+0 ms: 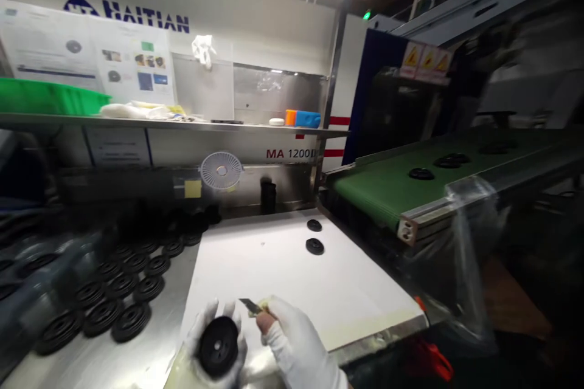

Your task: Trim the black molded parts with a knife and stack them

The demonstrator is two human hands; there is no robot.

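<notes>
One black disc (pixel 219 346) sits in the gloved left hand (pixel 192 346), by the near edge of the white sheet (pixel 264 267), fingers curled around its rim; the right hand (pixel 294 334) pinches a blade (pixel 250 306) just beside it, its thumb looking bare; a slip could nick the left fingers or scratch the disc, since the blade's tip lies so near both.

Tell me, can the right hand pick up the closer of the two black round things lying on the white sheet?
Probably not easily: the right hand is holding a blade. The way looks open, though, with just white sheet between that hand and the closer black disc.
</notes>
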